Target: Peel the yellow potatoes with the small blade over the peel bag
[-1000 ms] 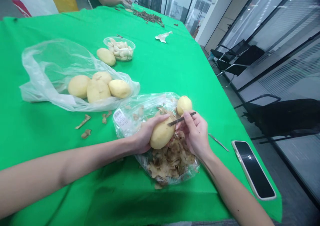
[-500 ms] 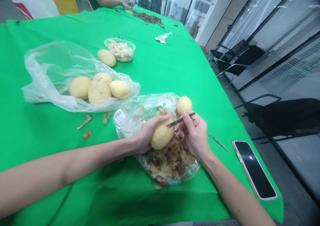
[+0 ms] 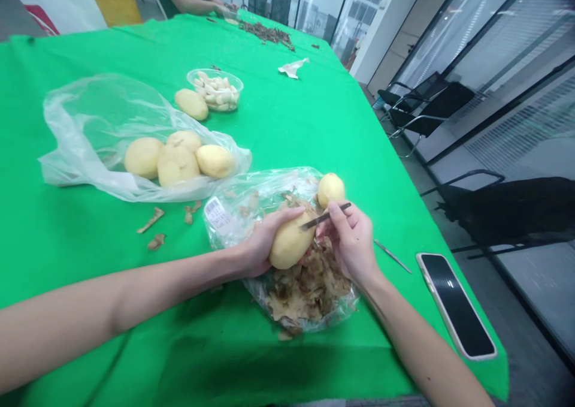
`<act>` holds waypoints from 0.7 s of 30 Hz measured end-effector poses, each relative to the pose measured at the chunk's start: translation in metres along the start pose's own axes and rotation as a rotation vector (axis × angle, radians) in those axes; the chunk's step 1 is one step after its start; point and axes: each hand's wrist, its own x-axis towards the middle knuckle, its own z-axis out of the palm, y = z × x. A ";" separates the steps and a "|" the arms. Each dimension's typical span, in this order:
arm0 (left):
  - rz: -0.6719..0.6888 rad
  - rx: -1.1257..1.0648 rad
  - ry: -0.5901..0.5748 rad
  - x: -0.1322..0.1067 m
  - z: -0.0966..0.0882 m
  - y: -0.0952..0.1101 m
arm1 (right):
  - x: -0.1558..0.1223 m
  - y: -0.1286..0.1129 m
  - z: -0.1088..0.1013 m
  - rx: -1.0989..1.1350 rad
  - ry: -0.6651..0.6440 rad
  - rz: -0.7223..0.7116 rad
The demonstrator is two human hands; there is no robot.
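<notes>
We have two slender, smooth, bare forearms, our left forearm (image 3: pixel 117 302) and our right forearm (image 3: pixel 422 353), ending in our narrow left hand (image 3: pixel 263 242) and narrow right hand (image 3: pixel 353 242), with long, tapering fingers (image 3: pixel 341 221).

Potato (image 3: pixel 291 245) partly hidden behind fingers (image 3: pixel 278 224)

- My left arm (image 3: pixel 112 299) reaches in nearly level from the left edge, low in the frame.
- My left hand (image 3: pixel 263 245) sits just below centre, curled, with my left fingers (image 3: pixel 287 216) pointing right.
- My right hand (image 3: pixel 354 242) is just beside it, my right fingers (image 3: pixel 341 215) pinched.
- My right arm (image 3: pixel 417 341) climbs from the lower right corner.
</notes>
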 end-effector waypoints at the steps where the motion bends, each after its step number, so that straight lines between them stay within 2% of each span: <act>1: 0.003 0.000 -0.004 0.000 0.000 0.000 | 0.000 0.000 0.000 -0.003 -0.004 -0.003; 14: 0.064 0.052 -0.080 0.002 0.000 -0.001 | -0.001 0.001 0.003 0.018 -0.024 -0.036; 21: 0.033 0.009 -0.032 0.003 -0.003 -0.001 | 0.003 -0.002 0.006 0.088 0.067 0.007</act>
